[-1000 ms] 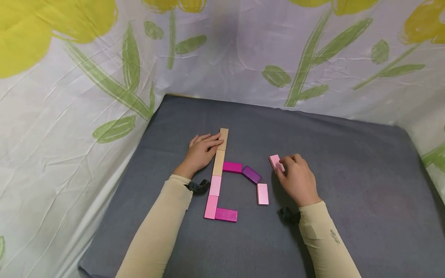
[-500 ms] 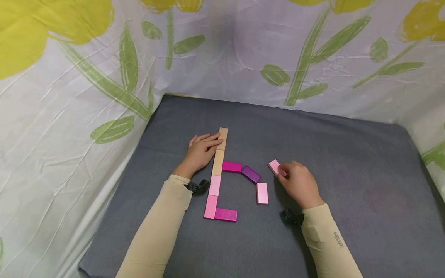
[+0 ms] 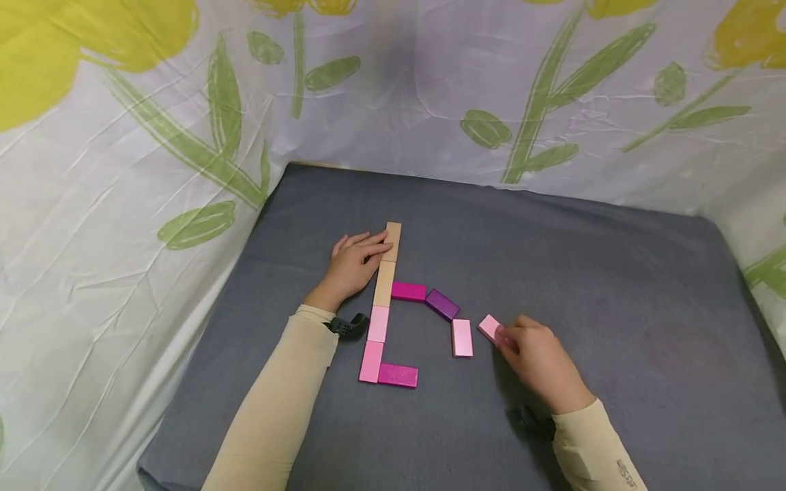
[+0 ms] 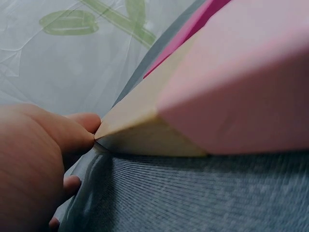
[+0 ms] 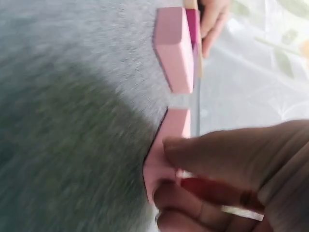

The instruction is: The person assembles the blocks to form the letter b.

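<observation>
My right hand [image 3: 540, 358] pinches a light pink block [image 3: 488, 327] between thumb and fingers, to the right of another light pink block [image 3: 462, 339]; a gap parts the two. In the right wrist view the pinched block [image 5: 171, 130] is low over the grey cloth. My left hand [image 3: 353, 268] rests with extended fingers on the topmost plain wooden block [image 3: 393, 242]. Below that block a second wooden block [image 3: 385, 284] and two pink blocks [image 3: 378, 324] continue the column. A magenta block [image 3: 409, 292] and a purple block [image 3: 442, 304] curve from the column toward the light pink one.
Another magenta block [image 3: 398, 376] juts right from the column's lower end. Grey cloth [image 3: 645, 293] covers the table. A white curtain [image 3: 417, 95] with yellow flowers and green leaves hangs behind and at the left.
My right hand has moved down and toward me with the pink block, from above the curve's end to beside it. My left hand has stayed on the wooden block.
</observation>
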`<control>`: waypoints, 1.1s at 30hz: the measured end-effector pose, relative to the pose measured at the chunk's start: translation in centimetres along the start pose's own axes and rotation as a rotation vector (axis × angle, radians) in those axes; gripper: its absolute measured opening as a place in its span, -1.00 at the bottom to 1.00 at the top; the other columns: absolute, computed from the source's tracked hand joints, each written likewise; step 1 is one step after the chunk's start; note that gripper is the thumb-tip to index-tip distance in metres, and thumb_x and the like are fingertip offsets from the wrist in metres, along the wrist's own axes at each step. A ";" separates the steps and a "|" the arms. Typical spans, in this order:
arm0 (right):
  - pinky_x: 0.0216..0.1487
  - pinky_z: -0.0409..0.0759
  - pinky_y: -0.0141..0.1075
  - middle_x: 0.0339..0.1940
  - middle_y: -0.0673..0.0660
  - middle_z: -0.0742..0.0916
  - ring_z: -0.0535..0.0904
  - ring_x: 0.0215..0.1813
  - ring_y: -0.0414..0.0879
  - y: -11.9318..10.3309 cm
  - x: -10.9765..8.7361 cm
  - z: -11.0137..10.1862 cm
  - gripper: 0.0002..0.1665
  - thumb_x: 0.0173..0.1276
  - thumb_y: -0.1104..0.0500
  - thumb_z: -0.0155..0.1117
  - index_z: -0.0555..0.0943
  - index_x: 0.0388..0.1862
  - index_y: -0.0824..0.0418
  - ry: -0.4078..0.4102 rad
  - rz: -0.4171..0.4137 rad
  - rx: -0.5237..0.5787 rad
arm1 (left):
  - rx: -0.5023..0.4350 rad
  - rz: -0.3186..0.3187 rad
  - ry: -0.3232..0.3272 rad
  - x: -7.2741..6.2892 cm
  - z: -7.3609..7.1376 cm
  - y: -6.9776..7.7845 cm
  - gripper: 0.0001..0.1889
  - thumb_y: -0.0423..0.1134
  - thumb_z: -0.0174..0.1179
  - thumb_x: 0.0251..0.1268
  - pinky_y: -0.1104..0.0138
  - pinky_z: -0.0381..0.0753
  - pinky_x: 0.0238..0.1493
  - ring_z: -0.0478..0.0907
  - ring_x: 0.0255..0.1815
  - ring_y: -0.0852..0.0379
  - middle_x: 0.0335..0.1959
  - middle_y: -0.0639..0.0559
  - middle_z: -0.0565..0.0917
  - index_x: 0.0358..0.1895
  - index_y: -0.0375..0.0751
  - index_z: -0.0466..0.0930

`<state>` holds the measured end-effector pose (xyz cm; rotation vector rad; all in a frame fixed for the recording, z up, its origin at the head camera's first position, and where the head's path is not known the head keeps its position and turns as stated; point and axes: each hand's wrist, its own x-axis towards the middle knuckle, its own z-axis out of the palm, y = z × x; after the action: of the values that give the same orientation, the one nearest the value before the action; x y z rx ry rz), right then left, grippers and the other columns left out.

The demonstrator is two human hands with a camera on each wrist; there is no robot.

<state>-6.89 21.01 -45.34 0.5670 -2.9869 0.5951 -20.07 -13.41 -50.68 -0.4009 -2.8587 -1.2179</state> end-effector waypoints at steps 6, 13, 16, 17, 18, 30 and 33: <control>-0.47 0.51 -0.36 -0.44 -0.06 0.54 0.40 -0.48 -0.28 0.1 -2.4 0.0 -0.82 0.10 0.40 0.65 0.80 -0.37 0.23 0.066 -0.211 -0.059 | -0.001 -0.009 -0.007 0.0 -0.1 0.0 -0.64 -0.22 0.11 0.65 -0.05 -0.24 0.70 0.28 0.62 -0.08 0.54 0.13 0.47 0.36 -0.03 0.68; -0.44 0.58 -0.41 -0.22 0.04 0.63 0.53 -0.38 -0.26 -0.2 -4.5 0.2 -0.70 0.05 0.39 0.68 0.83 -0.23 0.17 0.080 -0.314 -0.070 | -0.004 0.000 0.008 0.0 -0.2 -0.3 -0.65 -0.24 0.12 0.63 -0.05 -0.22 0.69 0.29 0.61 -0.08 0.54 0.11 0.48 0.35 -0.04 0.68; -0.39 0.62 -0.39 -0.22 0.03 0.63 0.58 -0.35 -0.25 -0.5 -4.9 0.5 -0.67 0.03 0.43 0.66 0.82 -0.23 0.17 0.078 -0.385 -0.060 | -0.005 -0.004 0.010 0.0 -0.2 -0.4 -0.65 -0.24 0.12 0.63 -0.04 -0.23 0.69 0.29 0.61 -0.07 0.54 0.12 0.48 0.35 -0.04 0.68; -0.36 0.64 -0.39 -0.23 0.02 0.63 0.60 -0.33 -0.25 -0.6 -4.9 0.5 -0.66 0.02 0.44 0.66 0.82 -0.23 0.17 0.078 -0.403 -0.055 | -0.006 -0.007 0.008 0.0 -0.2 -0.4 -0.65 -0.23 0.12 0.63 -0.04 -0.23 0.69 0.28 0.61 -0.07 0.54 0.12 0.48 0.35 -0.03 0.68; -0.33 0.66 -0.38 -0.23 0.02 0.64 0.61 -0.32 -0.24 -0.8 -4.9 0.7 -0.65 0.01 0.45 0.66 0.82 -0.23 0.16 0.078 -0.421 -0.048 | -0.009 -0.008 0.007 0.0 -0.3 -0.4 -0.65 -0.23 0.13 0.63 -0.04 -0.23 0.70 0.28 0.61 -0.07 0.54 0.13 0.48 0.35 -0.03 0.68; -0.33 0.61 -0.36 -0.24 0.01 0.63 0.55 -0.30 -0.21 -3.2 -4.2 2.6 -0.86 0.42 0.32 0.39 0.82 -0.16 0.13 0.099 -0.498 -0.018 | 0.000 -0.006 0.002 0.2 -0.1 -0.1 -0.64 -0.22 0.12 0.64 -0.04 -0.23 0.70 0.28 0.62 -0.05 0.54 0.13 0.47 0.36 -0.02 0.67; -0.32 0.63 -0.33 -0.24 0.03 0.62 0.57 -0.30 -0.18 -3.7 -4.0 3.0 -0.61 0.72 0.17 0.05 0.83 -0.15 0.13 0.100 -0.498 -0.026 | -0.003 -0.007 -0.002 0.2 -0.1 0.1 -0.65 -0.23 0.12 0.64 -0.03 -0.23 0.70 0.28 0.62 -0.05 0.53 0.13 0.48 0.35 -0.03 0.68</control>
<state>-1.78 18.07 -47.21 1.1834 -2.6009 0.5182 -20.24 -13.37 -50.58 -0.3924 -2.8624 -1.2241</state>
